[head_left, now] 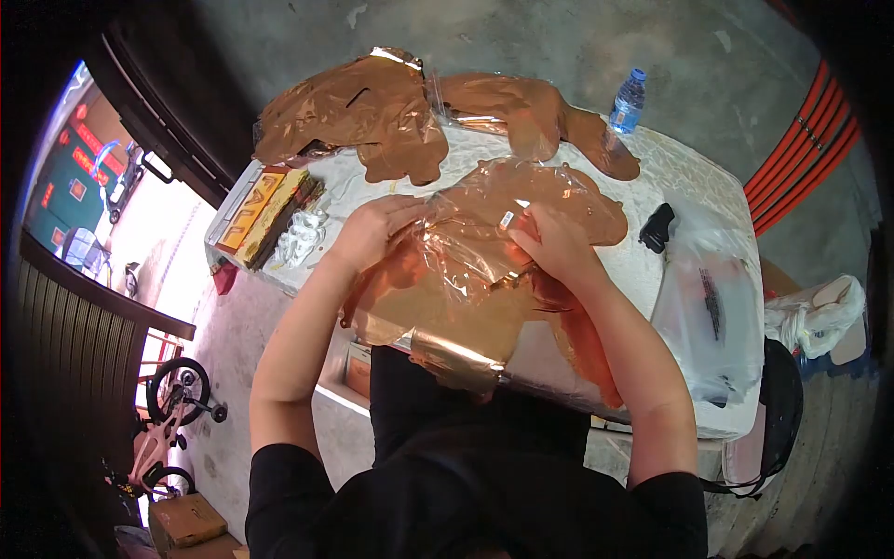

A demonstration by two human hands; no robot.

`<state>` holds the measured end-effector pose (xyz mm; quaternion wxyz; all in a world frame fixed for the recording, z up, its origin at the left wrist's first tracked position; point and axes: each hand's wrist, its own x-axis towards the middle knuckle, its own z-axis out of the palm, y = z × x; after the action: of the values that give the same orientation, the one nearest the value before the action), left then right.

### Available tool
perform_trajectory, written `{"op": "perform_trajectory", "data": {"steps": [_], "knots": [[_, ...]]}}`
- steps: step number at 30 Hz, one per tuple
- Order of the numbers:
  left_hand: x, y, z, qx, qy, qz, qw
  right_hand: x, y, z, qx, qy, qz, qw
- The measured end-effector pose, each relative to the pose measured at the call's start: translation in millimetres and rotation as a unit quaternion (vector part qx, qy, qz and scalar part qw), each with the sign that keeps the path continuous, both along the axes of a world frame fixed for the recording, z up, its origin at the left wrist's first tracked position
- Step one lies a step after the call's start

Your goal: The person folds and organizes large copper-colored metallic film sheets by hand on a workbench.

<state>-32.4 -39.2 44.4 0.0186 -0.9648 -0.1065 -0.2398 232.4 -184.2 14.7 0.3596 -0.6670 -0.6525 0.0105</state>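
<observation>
A large, flat, copper-coloured foil balloon (549, 191), partly under crinkled clear plastic, lies across the table in front of me and hangs over the near edge. My left hand (384, 226) grips its left side, fingers together over the foil and thumb hidden. On the right, my right hand (556, 244) is closed on the foil and plastic, next to a small white label (506, 221). Further back lie more flat copper foil balloons, one at the left (326, 107) and one in the middle (498, 98).
A water bottle (629, 101) stands at the far right of the white-covered table (689, 168). A black item (656, 228) and clear plastic bags (708, 317) lie to the right. Yellow boxes (264, 214) and crumpled white material (300, 238) sit at the left edge.
</observation>
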Motion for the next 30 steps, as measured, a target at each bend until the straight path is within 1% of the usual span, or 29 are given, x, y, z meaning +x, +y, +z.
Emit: {"op": "perform_trajectory", "data": {"steps": [1, 2, 3, 4, 5, 6, 8, 12, 13, 14, 15, 16, 17, 18, 19, 20, 21, 22, 23, 24, 25, 27, 28, 29, 30], "knots": [[-0.5, 0.9, -2.9, -0.074, -0.015, 0.027, 0.997, 0.1, 0.1, -1.1, -0.001, 0.001, 0.0, 1.0], [-1.1, 2.3, -5.4, -0.148, -0.031, 0.054, 0.987, 0.4, 0.6, -1.3, -0.038, -0.01, 0.002, 0.999], [0.9, 0.6, -6.2, -0.149, -0.03, 0.054, 0.987, 0.1, 0.7, -1.2, -0.076, -0.02, 0.004, 0.997], [5.1, -2.1, -8.4, -0.279, -0.053, 0.099, 0.954, 0.7, 1.8, -3.0, -0.077, -0.02, 0.004, 0.997], [8.2, -4.3, -10.2, -0.403, -0.075, 0.142, 0.901, 2.4, 3.2, -6.0, -0.034, -0.041, 0.007, 0.999], [9.3, -3.4, -14.4, -0.404, -0.074, 0.142, 0.901, 3.2, 3.2, -9.6, 0.01, -0.063, 0.009, 0.998], [13.3, 4.2, -21.2, -0.568, -0.141, 0.118, 0.802, 6.3, 5.1, -13.1, 0.001, -0.065, 0.009, 0.998], [15.6, 7.0, -19.4, -0.557, -0.149, 0.131, 0.806, 7.0, 2.5, -6.4, -0.009, -0.055, 0.011, 0.998], [16.0, 5.2, -18.5, -0.565, -0.179, 0.109, 0.798, 6.8, 3.2, -0.4, -0.008, -0.058, 0.013, 0.998], [16.3, 4.0, -17.0, -0.573, -0.207, 0.088, 0.788, 7.4, 4.4, 6.9, -0.064, 0.022, 0.029, 0.997], [16.5, 3.5, -14.3, -0.572, -0.209, 0.088, 0.788, 5.9, 4.2, 15.4, -0.12, 0.102, 0.045, 0.987], [16.7, 2.7, -11.4, -0.549, -0.203, 0.1, 0.805, -0.7, 4.1, 22.1, -0.12, 0.102, 0.046, 0.987], [17.4, 1.2, -9.0, -0.525, -0.195, 0.112, 0.821, -12.3, 5.2, 27.8, -0.055, 0.111, 0.083, 0.989], [19.3, -0.6, -6.4, -0.526, -0.195, 0.112, 0.82, -24.7, 6.0, 33.9, 0.01, 0.12, 0.118, 0.986], [22.5, -2.7, -2.6, -0.497, -0.2, 0.114, 0.837, -38.8, 5.1, 41.6, 0.01, 0.12, 0.117, 0.986], [26.8, -5.0, 1.5, -0.467, -0.204, 0.115, 0.853, -53.9, 3.3, 49.6, 0.06, 0.087, 0.109, 0.988], [31.5, -8.3, 5.6, -0.466, -0.205, 0.112, 0.854, -62.4, 2.9, 54.4, 0.11, 0.053, 0.101, 0.987], [36.2, -12.4, 9.2, -0.425, -0.226, 0.101, 0.871, -64.1, 5.6, 53.1, 0.112, 0.051, 0.1, 0.987], [40.2, -16.8, 12.3, -0.383, -0.247, 0.091, 0.886, -64.8, 10.2, 49.0, 0.084, 0.024, 0.086, 0.992], [43.7, -22.8, 17.1, -0.358, -0.264, 0.078, 0.892, -65.8, 13.3, 49.4, 0.055, -0.002, 0.072, 0.996], [47.3, -23.5, 15.5, -0.357, -0.267, 0.079, 0.892, -62.3, 14.3, 52.0, 0.055, -0.005, 0.074, 0.996], [49.9, -24.3, 10.5, -0.186, -0.335, 0.116, 0.917, -51.0, 13.3, 59.3, 0.034, 0.082, 0.089, 0.992], [47.7, -25.0, 8.8, -0.187, -0.338, 0.12, 0.915, -47.8, 14.0, 59.0, 0.031, 0.079, 0.093, 0.992], [46.1, -25.8, 7.3, -0.285, -0.269, 0.17, 0.904, -44.8, 14.4, 58.1, 0.042, 0.082, 0.08, 0.993], [45.0, -26.7, 8.0, -0.377, -0.197, 0.215, 0.879, -42.7, 15.2, 59.1, 0.054, 0.085, 0.067, 0.993]]}}
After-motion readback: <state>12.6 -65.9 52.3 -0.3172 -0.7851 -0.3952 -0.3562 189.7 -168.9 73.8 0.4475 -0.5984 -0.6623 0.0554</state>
